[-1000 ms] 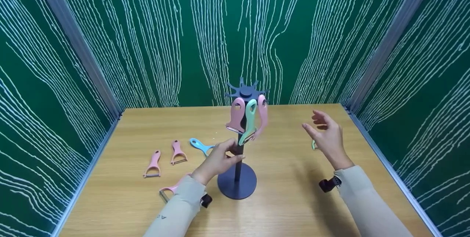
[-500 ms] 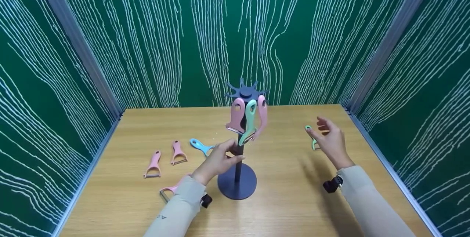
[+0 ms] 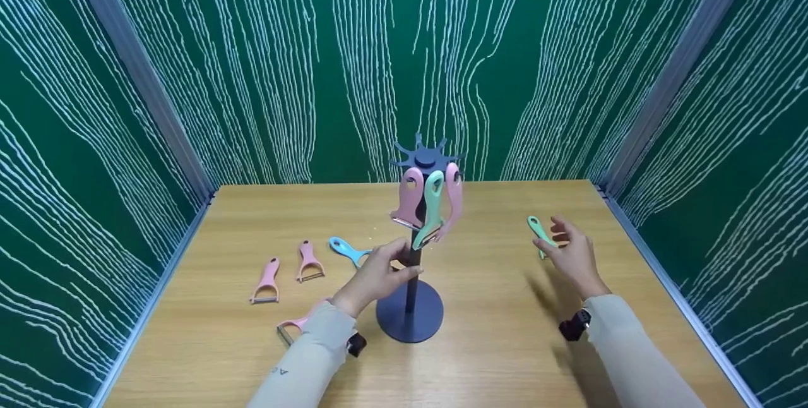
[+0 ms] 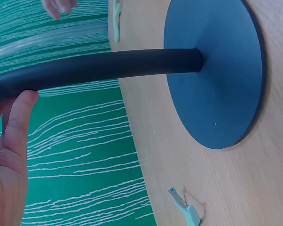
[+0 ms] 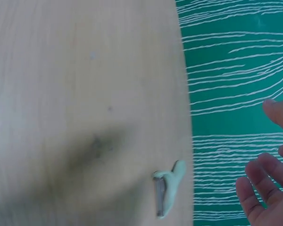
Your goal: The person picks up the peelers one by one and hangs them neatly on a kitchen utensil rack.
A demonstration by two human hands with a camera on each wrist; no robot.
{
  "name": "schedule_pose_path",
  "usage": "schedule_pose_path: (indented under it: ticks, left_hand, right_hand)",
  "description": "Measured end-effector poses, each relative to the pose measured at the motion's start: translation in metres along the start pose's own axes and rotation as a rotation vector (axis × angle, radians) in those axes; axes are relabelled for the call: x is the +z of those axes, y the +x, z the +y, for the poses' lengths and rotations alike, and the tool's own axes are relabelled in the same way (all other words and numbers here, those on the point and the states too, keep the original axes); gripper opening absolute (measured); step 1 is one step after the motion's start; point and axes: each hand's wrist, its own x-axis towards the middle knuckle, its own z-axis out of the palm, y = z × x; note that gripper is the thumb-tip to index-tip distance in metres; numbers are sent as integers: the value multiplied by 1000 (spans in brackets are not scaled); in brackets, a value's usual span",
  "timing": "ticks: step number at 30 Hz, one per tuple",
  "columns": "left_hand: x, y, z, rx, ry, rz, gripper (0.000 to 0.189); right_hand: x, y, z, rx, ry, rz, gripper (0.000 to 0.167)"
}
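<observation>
My left hand point(image 3: 377, 274) grips the dark pole point(image 4: 108, 65) of a round-based stand point(image 3: 409, 326), thumb on the near side. From the stand's spoked top hang a pink peeler point(image 3: 410, 196), a green peeler point(image 3: 432, 206) and another pink peeler point(image 3: 454, 193). Over the right of the table, my right hand point(image 3: 573, 261) has its fingers loosely bent and holds nothing. Its thumb overlaps a loose green peeler point(image 3: 536, 226) in the head view. The right wrist view has that peeler point(image 5: 170, 193) lying on the table, apart from the fingers point(image 5: 258, 182).
Left of the stand lie a blue peeler point(image 3: 344, 248) and pink peelers point(image 3: 267, 278), point(image 3: 307, 256), with one more pink peeler point(image 3: 291, 327) partly under the left sleeve. Green walls with white lines point(image 3: 353, 48) enclose the wooden table point(image 3: 492, 345) at the back and sides.
My right hand has come down and slightly to the right, uncovering the upper part of the loose green peeler. The left hand keeps its grip on the pole.
</observation>
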Motion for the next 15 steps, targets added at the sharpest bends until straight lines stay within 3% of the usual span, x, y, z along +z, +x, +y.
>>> schedule_pose_path:
  ticks: [11, 15]
  left_hand:
    - [-1, 0, 0, -19, 6, 8, 13]
    - [0, -1, 0, 13, 22, 14, 13]
  right_hand:
    - [11, 5, 29, 118, 42, -117, 77]
    - [15, 7, 38, 116, 32, -148, 78]
